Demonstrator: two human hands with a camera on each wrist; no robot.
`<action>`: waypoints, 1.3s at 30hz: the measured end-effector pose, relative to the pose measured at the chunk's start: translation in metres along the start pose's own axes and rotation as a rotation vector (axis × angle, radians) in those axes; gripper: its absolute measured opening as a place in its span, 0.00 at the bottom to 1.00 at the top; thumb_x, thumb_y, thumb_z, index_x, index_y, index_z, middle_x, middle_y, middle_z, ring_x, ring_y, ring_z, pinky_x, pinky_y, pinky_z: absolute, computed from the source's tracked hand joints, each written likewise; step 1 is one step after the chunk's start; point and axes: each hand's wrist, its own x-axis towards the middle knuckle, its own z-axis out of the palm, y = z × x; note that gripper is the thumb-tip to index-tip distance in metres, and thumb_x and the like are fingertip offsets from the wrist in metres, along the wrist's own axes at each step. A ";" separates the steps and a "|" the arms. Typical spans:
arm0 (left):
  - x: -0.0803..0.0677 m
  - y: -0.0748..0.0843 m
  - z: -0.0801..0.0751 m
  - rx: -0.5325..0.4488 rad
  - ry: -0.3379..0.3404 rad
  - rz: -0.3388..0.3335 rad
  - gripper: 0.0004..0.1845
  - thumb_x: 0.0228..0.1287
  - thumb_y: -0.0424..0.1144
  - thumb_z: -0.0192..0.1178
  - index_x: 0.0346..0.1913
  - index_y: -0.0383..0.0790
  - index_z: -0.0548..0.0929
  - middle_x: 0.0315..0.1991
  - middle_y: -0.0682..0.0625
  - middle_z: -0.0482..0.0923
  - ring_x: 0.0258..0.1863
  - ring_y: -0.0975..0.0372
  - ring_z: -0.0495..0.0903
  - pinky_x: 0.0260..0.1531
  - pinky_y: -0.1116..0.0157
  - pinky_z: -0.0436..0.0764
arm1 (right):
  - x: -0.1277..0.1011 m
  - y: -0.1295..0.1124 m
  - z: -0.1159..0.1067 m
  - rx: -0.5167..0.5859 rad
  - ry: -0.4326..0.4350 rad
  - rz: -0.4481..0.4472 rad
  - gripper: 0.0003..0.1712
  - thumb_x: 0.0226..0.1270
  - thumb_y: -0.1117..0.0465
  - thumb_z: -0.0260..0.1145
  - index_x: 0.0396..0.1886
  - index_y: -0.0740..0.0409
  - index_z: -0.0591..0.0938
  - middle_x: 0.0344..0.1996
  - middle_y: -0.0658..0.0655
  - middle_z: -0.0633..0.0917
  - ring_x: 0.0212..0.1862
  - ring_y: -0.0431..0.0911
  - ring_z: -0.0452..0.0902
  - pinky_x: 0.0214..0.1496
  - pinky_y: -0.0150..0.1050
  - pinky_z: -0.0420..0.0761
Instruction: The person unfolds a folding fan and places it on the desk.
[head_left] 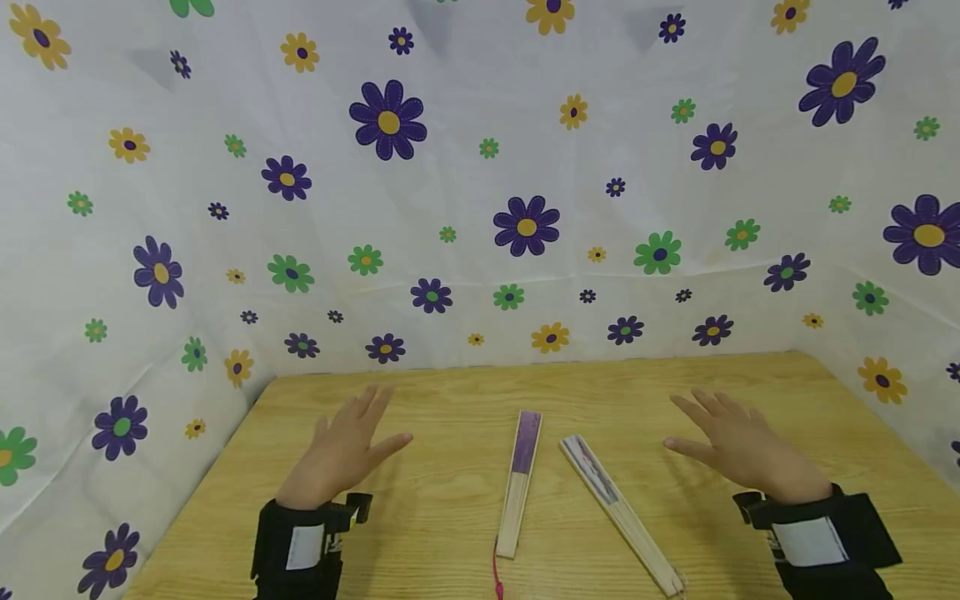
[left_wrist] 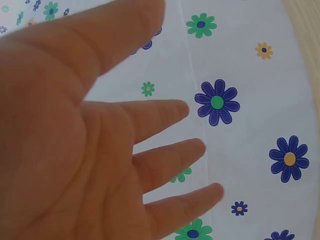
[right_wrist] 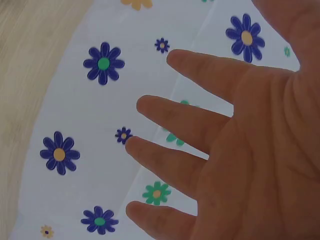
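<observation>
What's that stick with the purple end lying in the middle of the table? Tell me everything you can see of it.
It is a folded hand fan, shut into a slim stick. The far part is purple, cloth or paper by its look; the near part is pale ribs, apparently wood or bamboo. A red cord trails from its near end towards the table's edge. It lies flat on the wooden table, running almost straight away from the person, between the two open hands. Nothing touches it; a second folded fan lies apart to its right.

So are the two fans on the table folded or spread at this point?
Folded, both. The purple-topped fan and the white fan lie flat on the table as narrow closed sticks, apart from each other and untouched.
</observation>
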 end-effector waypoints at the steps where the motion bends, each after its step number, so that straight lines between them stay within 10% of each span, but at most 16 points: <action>1: -0.001 0.001 -0.001 0.003 0.000 0.013 0.42 0.76 0.55 0.56 0.80 0.32 0.56 0.79 0.28 0.54 0.76 0.31 0.56 0.68 0.25 0.54 | 0.000 -0.003 0.001 0.003 -0.011 -0.005 0.43 0.72 0.39 0.63 0.73 0.65 0.69 0.71 0.80 0.67 0.71 0.80 0.60 0.61 0.85 0.59; 7: -0.003 0.011 -0.006 -0.032 -0.072 0.037 0.37 0.75 0.52 0.58 0.77 0.33 0.63 0.73 0.31 0.67 0.72 0.36 0.67 0.69 0.38 0.69 | 0.004 -0.027 0.006 -0.005 -0.107 -0.024 0.39 0.69 0.43 0.67 0.69 0.66 0.74 0.64 0.76 0.77 0.64 0.74 0.73 0.64 0.77 0.67; 11: -0.004 0.018 -0.008 -0.032 -0.102 0.034 0.37 0.75 0.52 0.59 0.77 0.35 0.64 0.72 0.32 0.70 0.71 0.37 0.69 0.68 0.38 0.70 | 0.007 -0.046 0.015 -0.011 -0.175 -0.023 0.26 0.66 0.46 0.71 0.48 0.65 0.83 0.37 0.61 0.88 0.36 0.51 0.83 0.44 0.48 0.84; 15: -0.006 0.023 -0.009 -0.032 -0.106 0.037 0.36 0.75 0.51 0.59 0.77 0.36 0.65 0.71 0.33 0.71 0.71 0.38 0.71 0.68 0.39 0.71 | 0.007 -0.063 0.030 0.021 -0.219 0.000 0.22 0.64 0.48 0.74 0.23 0.59 0.79 0.17 0.47 0.72 0.21 0.39 0.64 0.23 0.32 0.63; 24: -0.011 0.030 -0.007 -0.021 -0.113 0.031 0.35 0.73 0.51 0.61 0.76 0.36 0.68 0.69 0.34 0.75 0.68 0.40 0.75 0.66 0.41 0.74 | 0.005 -0.075 0.053 0.051 -0.316 0.103 0.25 0.58 0.50 0.77 0.14 0.57 0.75 0.14 0.49 0.71 0.18 0.42 0.64 0.22 0.33 0.60; 33: -0.008 0.043 0.005 0.030 -0.065 0.058 0.33 0.71 0.49 0.64 0.72 0.36 0.73 0.65 0.36 0.79 0.65 0.42 0.78 0.65 0.42 0.76 | 0.008 -0.075 0.057 0.064 -0.210 0.015 0.23 0.48 0.66 0.76 0.12 0.55 0.67 0.15 0.49 0.65 0.21 0.42 0.57 0.24 0.36 0.57; 39: 0.002 0.079 0.036 0.176 0.126 0.269 0.23 0.71 0.47 0.64 0.59 0.31 0.83 0.48 0.38 0.89 0.46 0.47 0.89 0.48 0.51 0.87 | 0.003 -0.074 0.025 0.039 -0.066 -0.041 0.15 0.57 0.62 0.71 0.20 0.56 0.72 0.17 0.47 0.67 0.21 0.40 0.60 0.22 0.30 0.58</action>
